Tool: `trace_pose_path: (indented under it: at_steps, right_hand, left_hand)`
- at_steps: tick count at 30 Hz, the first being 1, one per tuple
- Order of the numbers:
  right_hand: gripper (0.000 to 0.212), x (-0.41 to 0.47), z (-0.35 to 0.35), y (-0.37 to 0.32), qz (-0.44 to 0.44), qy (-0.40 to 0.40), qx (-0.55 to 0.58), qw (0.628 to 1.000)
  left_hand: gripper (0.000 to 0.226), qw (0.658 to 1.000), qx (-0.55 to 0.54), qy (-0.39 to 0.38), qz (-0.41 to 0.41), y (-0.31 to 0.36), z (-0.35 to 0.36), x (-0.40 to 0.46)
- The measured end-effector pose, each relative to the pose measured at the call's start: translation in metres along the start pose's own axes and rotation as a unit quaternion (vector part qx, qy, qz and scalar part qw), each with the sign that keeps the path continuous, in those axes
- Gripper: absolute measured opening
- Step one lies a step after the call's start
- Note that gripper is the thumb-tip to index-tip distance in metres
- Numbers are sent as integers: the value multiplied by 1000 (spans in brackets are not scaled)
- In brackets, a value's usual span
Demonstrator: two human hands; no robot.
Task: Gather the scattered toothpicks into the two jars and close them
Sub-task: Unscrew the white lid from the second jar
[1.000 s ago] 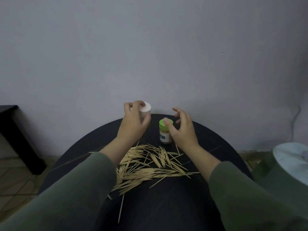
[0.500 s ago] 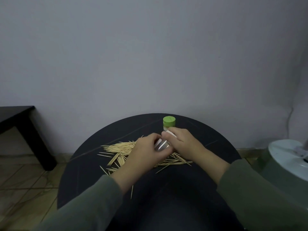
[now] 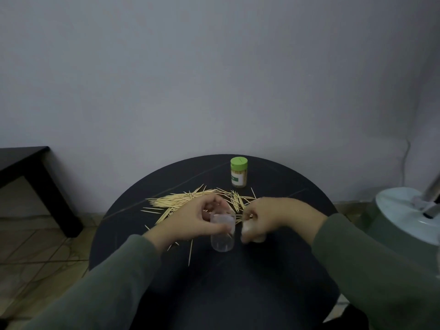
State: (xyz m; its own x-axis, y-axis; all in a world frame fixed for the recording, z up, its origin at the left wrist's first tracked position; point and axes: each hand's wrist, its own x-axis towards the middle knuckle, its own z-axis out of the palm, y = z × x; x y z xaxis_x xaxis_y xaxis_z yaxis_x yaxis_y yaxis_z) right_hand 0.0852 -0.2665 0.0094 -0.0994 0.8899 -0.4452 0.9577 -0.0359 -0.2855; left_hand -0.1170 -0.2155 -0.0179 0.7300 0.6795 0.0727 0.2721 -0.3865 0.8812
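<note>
The left hand (image 3: 190,222) grips a clear jar (image 3: 222,234) near its rim, thumb on the near side and fingers curled round the far side, so the open mouth faces up and the body hangs free just above the dark round counter (image 3: 297,194). Held this way the jar is steady and ready to take toothpicks — a sensible start, judging from the task. Its inside looks empty, though the plastic is blurred and hard to read.

The right hand (image 3: 273,217) sits just beside the jar, closed round a pale cap (image 3: 252,233) that shows below its knuckles; this is most likely the jar's lid, taken off and kept out of the way. Whether the fingers also pinch a toothpick, I cannot tell.

The scattered toothpicks (image 3: 188,201) lie in a loose fan on the counter directly behind both hands, spreading to the left, with a few strays (image 3: 190,254) near the left wrist and below the jar. They are within easy reach of either hand.

The second jar, with a green lid (image 3: 238,172), stands upright and closed at the far side of the counter, well apart from the hands — it appears to hold toothpicks already. Most of the gathering looks yet to be done.
</note>
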Motion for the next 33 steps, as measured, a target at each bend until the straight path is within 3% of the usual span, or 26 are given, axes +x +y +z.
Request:
trace_pose_path:
  at_steps: [6, 10, 14, 17, 19, 22, 24, 33]
  right_hand:
    - [68, -5, 6, -7, 77, -47, -102, 991]
    - [80, -12, -5, -3, 88, -63, -105, 989]
    - [56, -9, -15, 12, 90, -38, -29, 995]
    - [36, 4, -11, 23, 92, 49, 12, 994]
    - [38, 13, -8, 26, 112, 95, 1, 989]
    - [57, 26, -4, 26, 133, 103, -14, 986]
    - [60, 33, -2, 25, 129, 103, -4, 986]
    - [26, 44, 4, 30, 49, 162, 36, 985]
  left_hand:
    - [52, 996, 43, -80, -20, 1, 11, 2]
    - [53, 997, 28, -73, -3, -3, 8, 2]
    - [39, 996, 40, 74, 2, -3, 3, 5]
    - [11, 978, 124, 167, -20, -17, 4, 13]
    - [12, 965, 218, 148, -14, -29, 3, 16]
    - [47, 941, 329, 72, -29, -37, 7, 24]
    - [59, 930, 360, 64, -50, -38, 13, 28]
    - [34, 906, 415, 81, 4, -43, 19, 39]
